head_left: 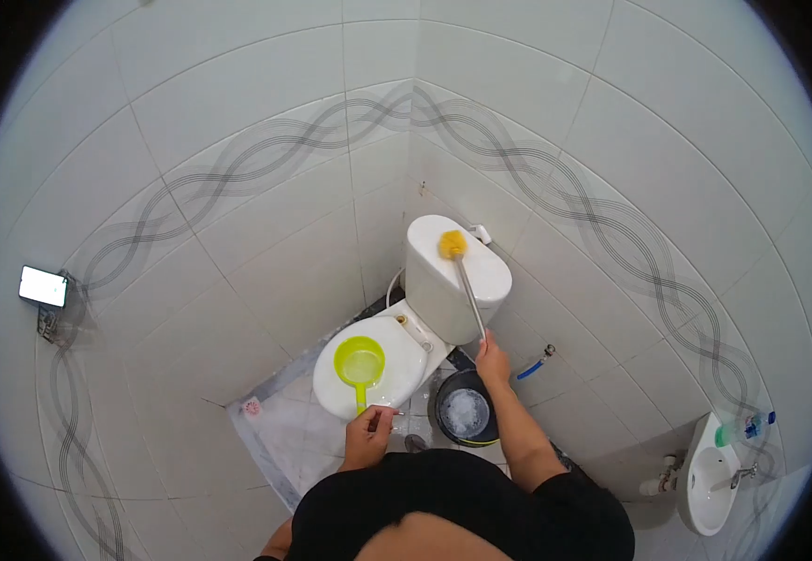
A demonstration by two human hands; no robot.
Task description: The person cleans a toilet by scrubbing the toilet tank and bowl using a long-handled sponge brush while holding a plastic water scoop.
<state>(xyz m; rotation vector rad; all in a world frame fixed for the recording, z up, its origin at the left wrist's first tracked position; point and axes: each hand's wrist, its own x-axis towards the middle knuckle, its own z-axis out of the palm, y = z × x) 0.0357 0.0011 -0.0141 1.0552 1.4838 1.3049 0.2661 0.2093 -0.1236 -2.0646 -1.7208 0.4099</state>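
Yellow-headed brush (469,292) w/ a long grey handle slants thru upper ctr of frame; R hand (492,363), just R of ctr, is closed round its lower end. Brush end is over the white cistern (434,304); can't tell if touching. Lime-green dipper (359,360), ctr-L, shows over the toilet lid (407,365), handle down to L hand (368,439) at lower ctr, fingers curled on the handle's end. Black bucket (467,379) w/ white foam (467,412) sits just below R hand. Lit phone (43,287) far L; basin (705,510) lower R.
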